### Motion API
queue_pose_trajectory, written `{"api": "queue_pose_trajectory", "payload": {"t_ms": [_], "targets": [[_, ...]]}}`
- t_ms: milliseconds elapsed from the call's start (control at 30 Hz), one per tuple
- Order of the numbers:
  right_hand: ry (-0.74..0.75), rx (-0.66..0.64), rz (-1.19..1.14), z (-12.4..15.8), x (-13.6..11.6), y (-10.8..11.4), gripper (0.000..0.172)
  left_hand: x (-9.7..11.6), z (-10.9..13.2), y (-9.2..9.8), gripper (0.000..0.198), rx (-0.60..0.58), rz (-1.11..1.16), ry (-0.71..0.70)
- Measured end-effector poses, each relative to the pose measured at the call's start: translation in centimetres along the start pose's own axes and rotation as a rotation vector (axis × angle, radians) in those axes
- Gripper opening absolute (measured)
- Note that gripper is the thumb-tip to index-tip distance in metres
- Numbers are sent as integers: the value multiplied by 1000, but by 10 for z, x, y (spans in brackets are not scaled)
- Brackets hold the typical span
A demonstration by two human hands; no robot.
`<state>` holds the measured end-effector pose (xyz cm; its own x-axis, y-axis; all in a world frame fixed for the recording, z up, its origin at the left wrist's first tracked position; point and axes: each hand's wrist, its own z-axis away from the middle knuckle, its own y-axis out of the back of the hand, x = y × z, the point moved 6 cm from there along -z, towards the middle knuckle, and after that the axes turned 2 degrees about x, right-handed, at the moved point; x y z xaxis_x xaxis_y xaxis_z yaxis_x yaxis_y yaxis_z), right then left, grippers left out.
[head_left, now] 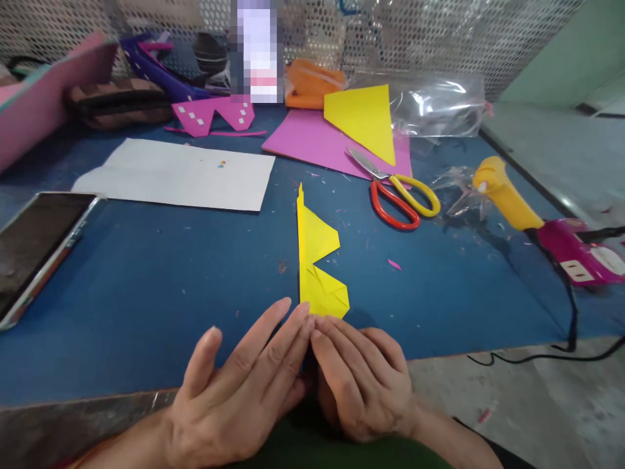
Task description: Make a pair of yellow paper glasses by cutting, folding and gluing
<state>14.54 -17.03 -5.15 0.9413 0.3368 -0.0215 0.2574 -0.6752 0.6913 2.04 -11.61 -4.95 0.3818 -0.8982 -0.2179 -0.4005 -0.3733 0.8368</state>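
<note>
A yellow folded paper cutout (pixel 319 286) lies lengthwise on the blue table, with a narrow strip along its left edge and two flared lobes to the right. Creases mark the nearer lobe. My left hand (pixel 244 378) is stretched out flat, thumb apart, its fingertips touching the cutout's near end. Beside it, the fingers of my right hand (pixel 364 378) are pressed together and bent over the same end; its thumb is hidden. Beyond the cutout, to the right, are scissors (pixel 395 192) with one red and one yellow handle, blades slightly apart.
White paper (pixel 180 176) and a phone (pixel 41 247) lie left. At the back are a pink paper mask (pixel 215 117), a purple sheet (pixel 317 140), yellow paper (pixel 364 117) and a plastic bag (pixel 439 104). A yellow-and-magenta glue gun (pixel 512 202) with a cable lies right.
</note>
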Motion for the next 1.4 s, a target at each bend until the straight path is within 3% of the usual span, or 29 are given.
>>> {"api": "queue_pose_trajectory", "payload": {"t_ms": [167,300,567,733,833,967,1233,1400], "targets": [[-25,20,-50,2,2,1,30,-3,-9,7,37,68,37,191],[-66,46,-35,8,5,4,29,0,-11,7,38,65,61,229],[-136,5,-26,2,9,5,27,2,-17,6,37,53,53,67],[-144,32,-45,1,11,7,27,-2,-16,5,40,65,117,119],[-96,8,-28,-2,11,12,25,-6,-20,5,35,16,204,123],[-33,-125,-54,-20,18,14,27,-12,-34,11,32,-50,209,10],[166,-210,15,-54,24,1,30,-24,-61,10,32,21,125,-158],[56,-185,-61,-50,27,0,30,-30,-57,5,31,-16,143,-119]]}}
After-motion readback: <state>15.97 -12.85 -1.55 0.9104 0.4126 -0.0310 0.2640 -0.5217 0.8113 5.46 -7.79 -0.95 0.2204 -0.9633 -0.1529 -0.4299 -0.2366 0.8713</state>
